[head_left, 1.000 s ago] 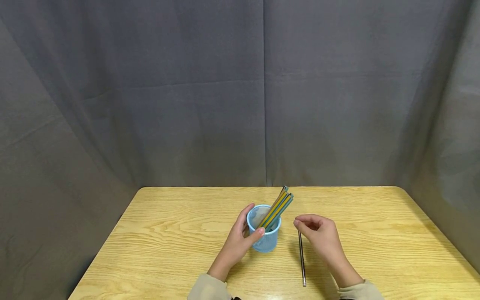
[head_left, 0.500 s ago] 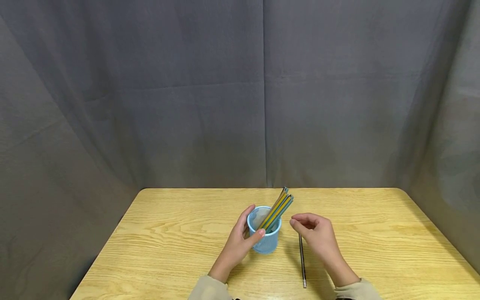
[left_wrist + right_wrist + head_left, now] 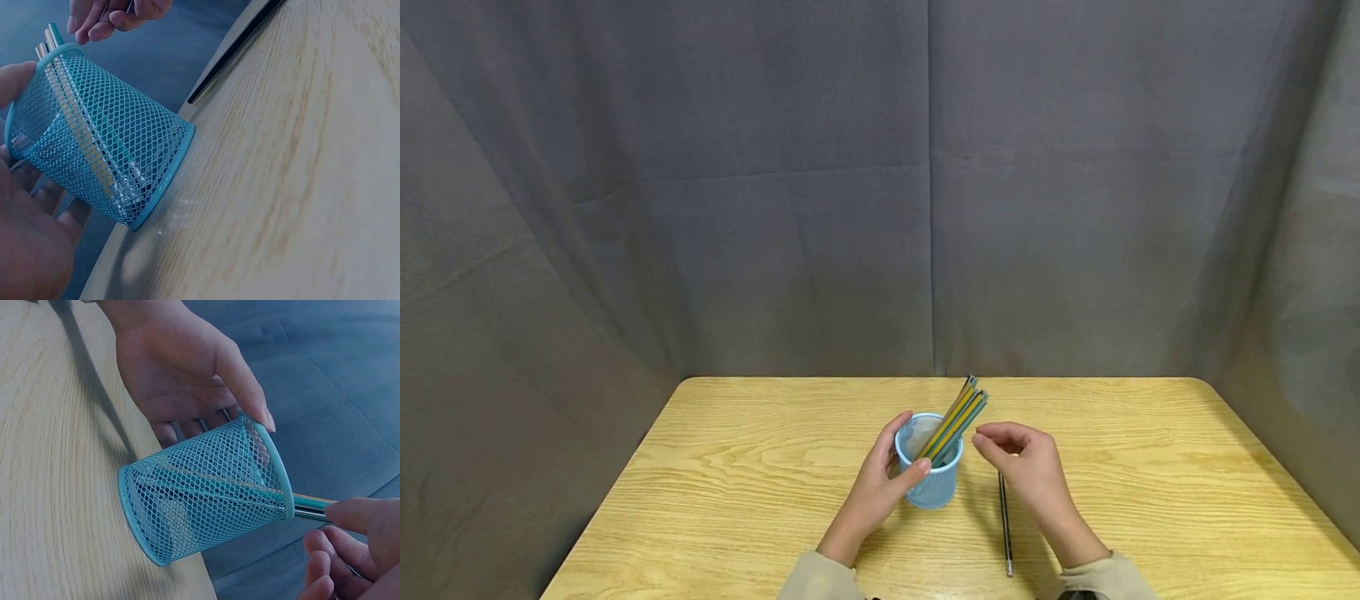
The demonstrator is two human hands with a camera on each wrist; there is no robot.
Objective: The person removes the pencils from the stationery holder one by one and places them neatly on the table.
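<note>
A light blue wire-mesh pencil cup (image 3: 934, 490) stands upright on the table. My left hand (image 3: 874, 483) grips it from the left, thumb over the near rim and fingers round the wall. Several pencils (image 3: 957, 423), yellow, teal and dark, lean to the right inside it; their lower ends show through the mesh (image 3: 206, 494). Just right of them hovers my right hand (image 3: 1032, 467), fingers loosely bent, thumb and index finger apart in the right wrist view. Nothing shows in its grasp. A black pencil (image 3: 1005, 529) with a silvery end lies below it, its far end hidden.
The wood-grain table (image 3: 737, 467) has rounded far corners. A grey curtain (image 3: 790, 250) hangs behind it and along both sides.
My right hand has drifted left, closer to the pencils in the cup. My left hand, the cup and the black pencil on the table stay in place.
</note>
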